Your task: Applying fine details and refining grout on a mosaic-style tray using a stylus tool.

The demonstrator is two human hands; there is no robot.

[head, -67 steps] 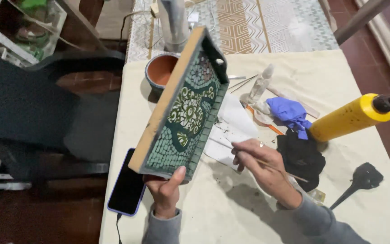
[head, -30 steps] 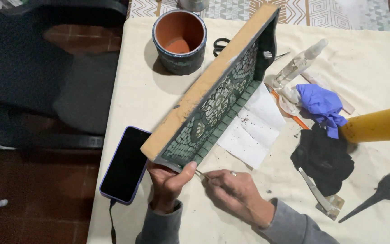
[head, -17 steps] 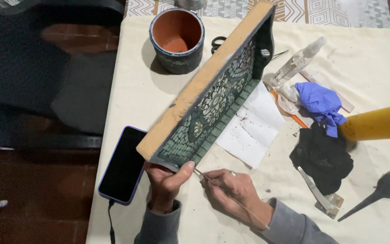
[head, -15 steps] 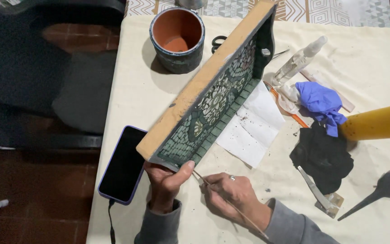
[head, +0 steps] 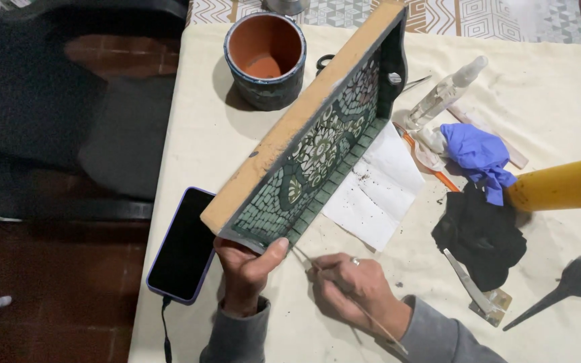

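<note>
- On the cream-covered desk (head: 559,114), the left hand (head: 247,269) props a mosaic tray (head: 317,141) up on its long edge, fingers curled round the near corner, thumb pressed on the tiled face.
- The right hand (head: 351,286) pinches a thin stick (head: 344,289), fingers closed tight on it, its tip at the tray's lower corner.
- Just beside the left wrist lies a phone (head: 181,245); a clay pot (head: 265,57) stands at the tray's far end; white paper (head: 378,195), a blue glove (head: 475,151) and a black rag (head: 482,232) lie to the right.
- Risk, as I judge it: the tray rests on a narrow edge, so a hard push with the stick could tip it onto the phone or chip a tile.
- Compared with two seconds ago, the tray leans lower and nearer, and the stick has moved from mid-face down to the corner.
</note>
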